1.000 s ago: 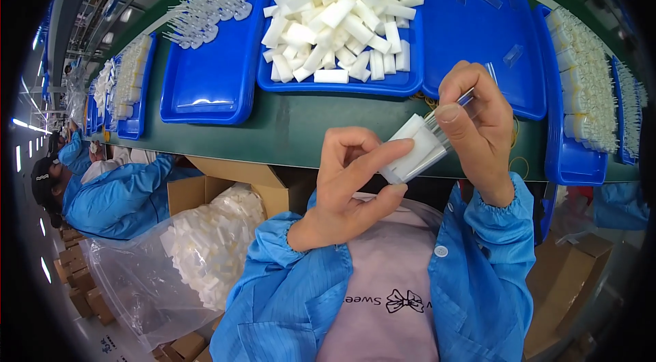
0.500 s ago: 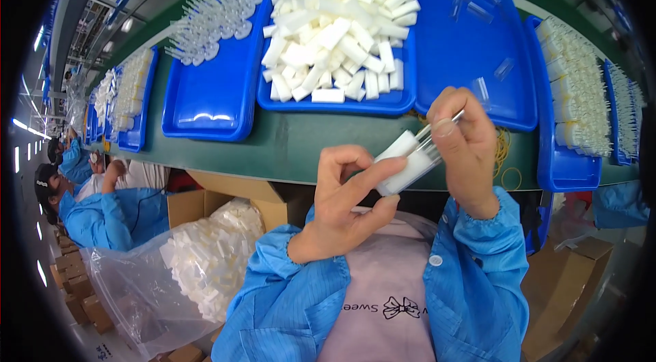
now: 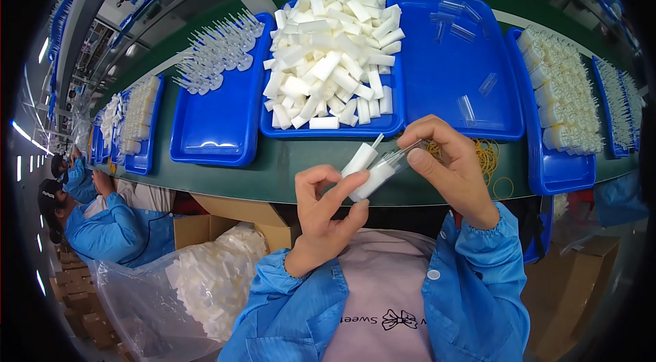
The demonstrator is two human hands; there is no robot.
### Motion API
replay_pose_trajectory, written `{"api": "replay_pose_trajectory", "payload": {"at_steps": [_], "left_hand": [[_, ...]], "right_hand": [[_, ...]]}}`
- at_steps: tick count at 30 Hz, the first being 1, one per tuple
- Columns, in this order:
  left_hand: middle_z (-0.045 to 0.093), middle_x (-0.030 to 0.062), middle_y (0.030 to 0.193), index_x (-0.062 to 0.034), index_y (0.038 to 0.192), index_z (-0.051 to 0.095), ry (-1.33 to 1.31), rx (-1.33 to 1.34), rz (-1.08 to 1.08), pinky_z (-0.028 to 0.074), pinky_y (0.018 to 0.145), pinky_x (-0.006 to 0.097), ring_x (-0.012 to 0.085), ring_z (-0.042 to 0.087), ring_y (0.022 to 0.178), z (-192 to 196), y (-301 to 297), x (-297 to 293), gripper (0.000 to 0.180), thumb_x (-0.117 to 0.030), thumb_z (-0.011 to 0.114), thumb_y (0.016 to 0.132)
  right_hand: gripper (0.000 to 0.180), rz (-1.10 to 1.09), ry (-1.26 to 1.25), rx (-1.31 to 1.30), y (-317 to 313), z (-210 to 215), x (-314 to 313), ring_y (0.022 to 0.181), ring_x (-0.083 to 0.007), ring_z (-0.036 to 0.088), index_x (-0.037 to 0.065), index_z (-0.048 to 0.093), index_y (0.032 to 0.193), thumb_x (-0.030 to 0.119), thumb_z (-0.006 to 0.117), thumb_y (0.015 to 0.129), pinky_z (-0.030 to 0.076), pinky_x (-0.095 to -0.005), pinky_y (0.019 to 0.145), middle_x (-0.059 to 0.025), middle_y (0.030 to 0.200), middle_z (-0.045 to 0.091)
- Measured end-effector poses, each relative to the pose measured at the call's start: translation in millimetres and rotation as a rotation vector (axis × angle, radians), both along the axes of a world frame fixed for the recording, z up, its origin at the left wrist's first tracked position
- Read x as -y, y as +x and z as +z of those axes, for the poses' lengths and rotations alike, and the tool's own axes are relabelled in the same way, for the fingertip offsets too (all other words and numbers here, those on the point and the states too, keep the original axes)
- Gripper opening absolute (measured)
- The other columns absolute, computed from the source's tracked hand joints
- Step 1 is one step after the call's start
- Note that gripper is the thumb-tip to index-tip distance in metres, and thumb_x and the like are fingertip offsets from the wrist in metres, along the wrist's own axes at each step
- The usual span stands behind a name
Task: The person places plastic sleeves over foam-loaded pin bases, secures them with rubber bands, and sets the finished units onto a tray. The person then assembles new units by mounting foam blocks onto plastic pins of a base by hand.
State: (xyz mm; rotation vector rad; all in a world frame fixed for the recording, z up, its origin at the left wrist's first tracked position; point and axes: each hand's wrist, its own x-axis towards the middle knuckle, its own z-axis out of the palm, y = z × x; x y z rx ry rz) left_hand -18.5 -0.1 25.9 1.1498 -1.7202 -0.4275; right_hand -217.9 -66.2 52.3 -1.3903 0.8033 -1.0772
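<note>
We see the left hand (image 3: 326, 215) gripping 2 small white plastic blocks (image 3: 365, 167) between thumb and fingers, just in front of the blue tray heaped with white plastic blocks (image 3: 331, 131) on the green worktop (image 3: 273, 174). The right hand (image 3: 451, 171) pinches a clear plastic tube (image 3: 398, 155) against them. Yellow rubber bands (image 3: 486, 156) lie right of that tray's front.
</note>
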Motion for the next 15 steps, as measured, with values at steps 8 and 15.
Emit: {"api": "replay_pose_trajectory", "payload": {"at_steps": [8, 15], "left_hand": [[0.040, 0.0111, 0.115, -0.0014, 0.125, 0.047, 0.057, -0.317, -0.073, 0.045, 0.084, 0.032, 0.0220, 0.050, 0.101, -1.3, -4.2, 2.1, 0.064, 0.002, 0.070, 0.065], [0.049, 0.0078, 0.112, -0.0004, 0.129, 0.037, 0.607, -1.011, -0.248, 0.049, 0.081, 0.028, 0.0174, 0.058, 0.097, -1.9, -1.4, 5.4, 0.066, -0.007, 0.073, 0.075]], "right_hand": [[0.021, -0.035, 0.101, 0.170, 0.7, 7.8, 3.6, 0.090, -0.0119, 0.054, 0.002, 0.058, 0.097, 0.010, 0.068, 0.081, 0.041, -0.0256, 0.085, -0.0043, 0.091, 0.059], [0.023, -0.095, -0.046, 0.103, 0.5, 5.7, -0.6, 0.090, -0.0130, 0.054, 0.003, 0.056, 0.094, 0.012, 0.072, 0.078, 0.041, -0.0263, 0.084, -0.0047, 0.090, 0.058]]}}
